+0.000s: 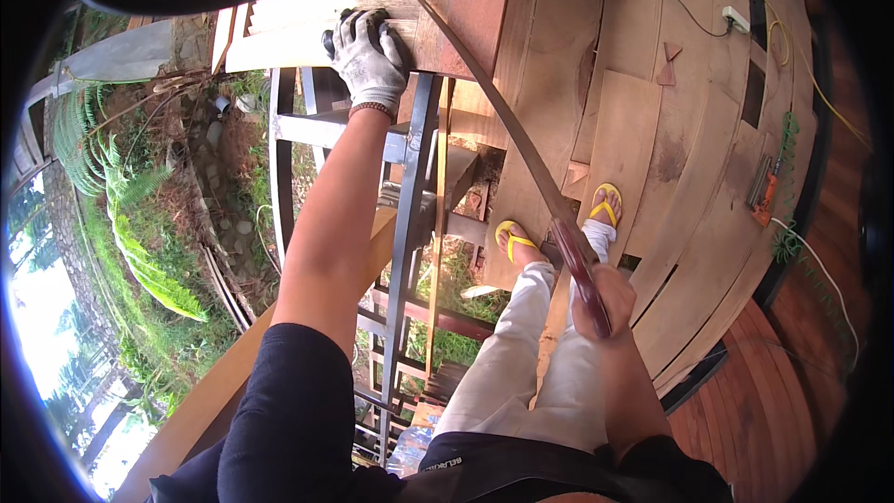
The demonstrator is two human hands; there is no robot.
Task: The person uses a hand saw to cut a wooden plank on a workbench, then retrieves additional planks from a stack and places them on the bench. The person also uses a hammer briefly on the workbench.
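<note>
My left hand [368, 61], in a grey-white work glove with dark fingertips, presses with fingers spread on the wooden planks [317, 42] of a raised work surface. My bare right hand [615, 303], a little blurred, is wrapped round the dark red-brown handle [579, 270] of a handsaw. The long saw blade [512, 126] slants up and left, its tip over the planks to the right of my glove. It crosses the edge of a reddish-brown board [473, 9] along the surface's right side. Whether the teeth touch the wood cannot be made out.
A metal frame [410, 196] holds up the work surface. My feet in yellow flip-flops [605, 205] stand on loose floor planks [689, 158] with gaps. Wood offcuts [668, 65], a socket block [736, 20] with cable and an orange-grey nail gun [765, 191] lie right. Plants [140, 233] grow below left.
</note>
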